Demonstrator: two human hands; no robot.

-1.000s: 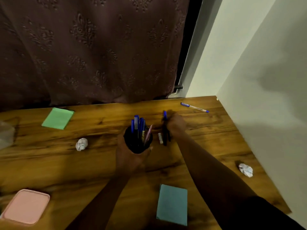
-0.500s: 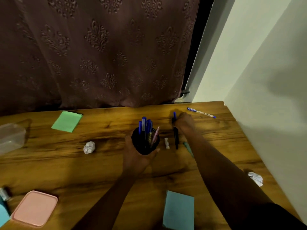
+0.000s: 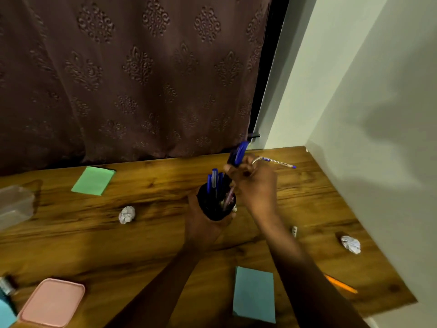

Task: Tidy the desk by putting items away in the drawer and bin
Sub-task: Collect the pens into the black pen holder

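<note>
From the head view, my left hand (image 3: 208,223) is wrapped around the black pen holder (image 3: 216,202) near the middle of the desk (image 3: 153,235), fingers curled tight on its wall, while my right hand (image 3: 256,183) sits just past its rim at about one o'clock, fingers pinched on a blue pen (image 3: 238,153) held tilted above the cup. The pen should be light, stiff and a little slick, so I'd judge a grip around mid-barrel steers the tip best between the pens already standing inside. The holder looks top-heavy with them, so I keep my palm low around it. Another pen (image 3: 276,162) lies at one o'clock near the far edge. Crumpled paper balls sit at nine o'clock (image 3: 127,214) and four o'clock (image 3: 351,244); they'll be feather-light and soft, easy to scoop whole.
</note>
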